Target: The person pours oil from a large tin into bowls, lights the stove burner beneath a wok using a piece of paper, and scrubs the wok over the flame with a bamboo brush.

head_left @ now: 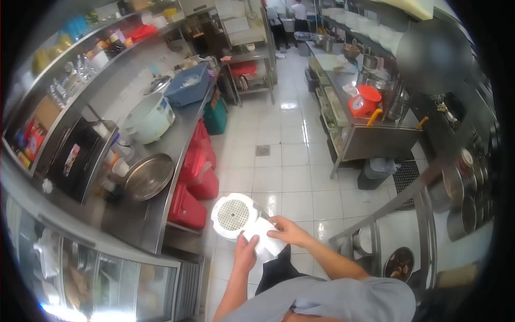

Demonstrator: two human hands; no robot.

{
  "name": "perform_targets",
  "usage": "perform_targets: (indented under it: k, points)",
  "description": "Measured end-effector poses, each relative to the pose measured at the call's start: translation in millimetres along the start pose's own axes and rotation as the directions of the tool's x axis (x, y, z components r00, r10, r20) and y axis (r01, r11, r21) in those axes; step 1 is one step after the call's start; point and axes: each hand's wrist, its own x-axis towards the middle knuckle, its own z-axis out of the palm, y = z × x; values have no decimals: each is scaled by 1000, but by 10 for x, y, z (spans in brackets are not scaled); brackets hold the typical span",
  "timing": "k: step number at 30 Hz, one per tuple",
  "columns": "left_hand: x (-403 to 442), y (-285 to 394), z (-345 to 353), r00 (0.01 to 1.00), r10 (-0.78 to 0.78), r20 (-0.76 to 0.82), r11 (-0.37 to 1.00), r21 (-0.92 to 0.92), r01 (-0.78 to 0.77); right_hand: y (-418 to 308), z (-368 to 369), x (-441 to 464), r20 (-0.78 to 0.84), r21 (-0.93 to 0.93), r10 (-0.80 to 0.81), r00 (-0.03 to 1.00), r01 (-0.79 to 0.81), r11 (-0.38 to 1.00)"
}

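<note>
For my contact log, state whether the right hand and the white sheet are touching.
Touching: the head view shows the right hand with its thumb lying over the edge of the white sheet.

Left hand [245, 254] — fingers partly hidden by white sheet [266, 242]; dark round shape [435, 56], upper right — blurred.

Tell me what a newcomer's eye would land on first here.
Probably the white disc with a perforated centre, low in the middle, just beyond the white cloth or paper held between the left hand and right hand. Next, the red bins beneath the left counter and the red-orange object on the right counter.
</note>
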Motion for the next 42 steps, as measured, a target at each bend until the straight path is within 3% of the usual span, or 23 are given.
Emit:
perform_targets:
  k: [3, 5, 6, 7, 8, 9, 10, 12, 18, 21, 25, 26, 28, 29, 30, 32, 35, 37, 38, 39, 40, 41, 42]
  points:
    - [854, 139, 470, 999, -2, 47, 983, 183, -6, 200, -477, 492, -109, 108, 81, 991, -70, 992]
    - [1557, 87, 731, 990, 74, 123, 925, 363, -114, 243, -969, 784, -355, 240, 55, 933, 34, 970]
    - [1798, 268, 1054, 981, 7, 194, 898, 430, -92, -89, -1185, 762, -422, 287, 77, 903, 53, 957]
    - [2049, 315, 1366, 966, 4, 258, 929, 355, -99, -120, -1465, 851, -464, 174, 38, 885, 49, 984]
    - [2398, 469, 1932, 890, -55, 452, 959, 272, -79, -308, -1629, 785, -552, 162, -24, 834, 136, 977]
    - [2532, 470, 2218, 867, -69, 493, 988, 154, -9, -652, -1840, 879, -585, 63, -178, 791, 263, 963]
    - [2730, 439, 2420, 848, -83, 524, 989, 149, 4, -652, -2044, 914, -627, 98, -119, 770, 229, 968]
    - [3112, 349, 2687, 847, -76, 526, 988, 155, -7, -685, -2491, 1008, -689, 156, -24, 724, 181, 971]
    - [4051, 107, 3138, 895, -31, 445, 976, 205, -68, -405, -3846, 1250, -806, 334, 3, 591, 452, 827]
    - [4458, -80, 3018, 930, -9, 366, 963, 254, -90, -572, -4277, 1412, -812, 368, -9, 583, 525, 768]
    - [4746, -354, 3132, 943, -153, 294, 921, 389, 28, -283, -4852, 1745, -846, 54, 17, 534, 54, 997]
    - [4842, -484, 3168, 921, -232, 314, 900, 428, 81, -121, -4970, 1822, -879, -254, -157, 449, -163, 954]
    - [4995, -805, 3258, 870, -368, 328, 864, 466, 190, -163, -5032, 1825, -908, -350, -224, 354, -347, 870]
    - [5065, -939, 3360, 839, -433, 329, 837, 493, 238, -92, -5056, 1817, -881, -456, -367, 299, -325, 829]
    - [5097, -1049, 3509, 781, -514, 356, 811, 497, 307, -178, -4969, 1769, -898, -433, -350, 267, -394, 811]
    - [5109, -1238, 3926, 661, -630, 407, 762, 485, 428, -275, -4847, 1678, -852, -519, -393, 346, -455, 723]
    - [5166, -1570, 4569, 369, -764, 529, 602, 380, 702, -271, -4816, 1489, -742, -633, -366, 561, -408, 657]
    - [5117, -1712, 4967, 387, -740, 549, 668, 535, 518, -402, -4824, 1220, -643, -700, -341, 685, -346, 625]
    - [5110, -1849, 5145, 372, -727, 577, 685, 574, 448, -165, -4947, 1089, -697, -663, -404, 592, -318, 678]
    - [5084, -1947, 5273, 351, -711, 609, 703, 605, 374, -213, -4990, 987, -837, -539, -424, 345, -388, 748]
    - [5031, -2054, 5406, 297, -728, 617, 682, 611, 403, -371, -5076, 847, -904, -411, -422, 74, -425, 806]
    - [4942, -2185, 5572, 243, -737, 631, 665, 610, 431, -447, -5197, 708, -895, -286, -398, -200, -428, 858]
    - [4875, -2301, 5691, 186, -748, 637, 641, 619, 455, -408, -5281, 618, -964, -159, -219, -148, -338, 928]
